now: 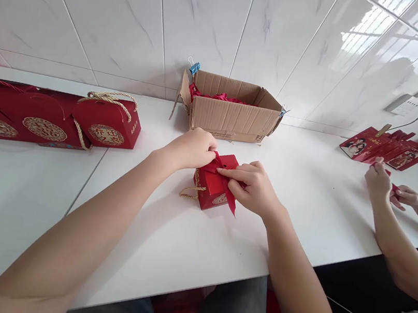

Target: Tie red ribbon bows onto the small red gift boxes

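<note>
White surface [163, 254] below a tiled wall [205, 25] carries a red box [211, 182], set between the 2 hands, its long axis unclear under them. Red ribbon [231, 199] crosses the box top: the grip of the left hand [193, 149] pinches it at the far left, while the right hand [255, 187] lays 1 finger over its middle, any pinch there hidden. Beyond stands a cardboard carton [230, 119]

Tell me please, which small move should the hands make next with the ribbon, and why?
Perhaps the left hand should gently draw the ribbon snug while the right hand steadies it: the left seems to pinch it, the right index finger lies across it on top of the red box, and one end hangs loose.
</note>
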`<state>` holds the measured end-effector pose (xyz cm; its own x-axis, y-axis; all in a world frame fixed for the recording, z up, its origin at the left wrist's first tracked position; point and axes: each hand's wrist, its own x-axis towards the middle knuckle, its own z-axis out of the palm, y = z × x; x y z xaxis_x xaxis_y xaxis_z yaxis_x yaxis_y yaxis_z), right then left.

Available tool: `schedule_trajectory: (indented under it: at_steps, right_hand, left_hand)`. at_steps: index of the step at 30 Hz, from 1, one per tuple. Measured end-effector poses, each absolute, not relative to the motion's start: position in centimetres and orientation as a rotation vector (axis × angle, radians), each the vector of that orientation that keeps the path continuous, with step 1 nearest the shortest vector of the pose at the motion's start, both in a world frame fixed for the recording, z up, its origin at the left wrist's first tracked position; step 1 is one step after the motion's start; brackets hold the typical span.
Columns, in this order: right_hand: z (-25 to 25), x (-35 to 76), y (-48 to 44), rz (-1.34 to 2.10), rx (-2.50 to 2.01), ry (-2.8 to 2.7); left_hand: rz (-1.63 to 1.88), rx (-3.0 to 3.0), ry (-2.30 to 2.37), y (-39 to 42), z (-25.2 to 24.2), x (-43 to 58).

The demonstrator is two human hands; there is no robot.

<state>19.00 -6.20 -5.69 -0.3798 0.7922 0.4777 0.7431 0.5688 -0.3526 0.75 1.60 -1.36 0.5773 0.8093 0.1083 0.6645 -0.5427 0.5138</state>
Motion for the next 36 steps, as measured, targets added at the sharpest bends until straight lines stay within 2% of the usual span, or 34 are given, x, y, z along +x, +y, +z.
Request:
schedule_trajectory:
  at_steps: [10, 19, 27, 31, 34, 36]
  right_hand:
    - [-5.6, 19.3, -6.3, 0.148, -1.200, -2.127]
    - [-5.8, 20.9, -5.3, 0.207, -1.106, -1.887]
    - [-7.1, 20.6, -4.5, 0.319, -1.258, -1.887]
    - [-7.9, 21.5, -3.6, 0.432, -1.286, -1.895]
    - [-8.3, 22.4, -3.1, 0.606, -1.271, -1.888]
    - [-8.5, 22.5, -2.9, 0.660, -1.265, -1.865]
  left_hand:
    - [0.456, 2.369, 1.113, 1.5, -1.3, 0.5]
    - [0.642, 2.251, 1.213, 2.2, -1.8, 0.2]
    - [0.890, 2.045, 1.234, 3.1, -3.2, 0.8]
    - [1.036, 1.759, 1.041, 3.8, -5.5, 1.4]
    - [0.936, 1.413, 0.677, 4.2, -7.6, 1.4]
    - [0.877, 1.216, 0.625, 4.5, -8.9, 1.4]
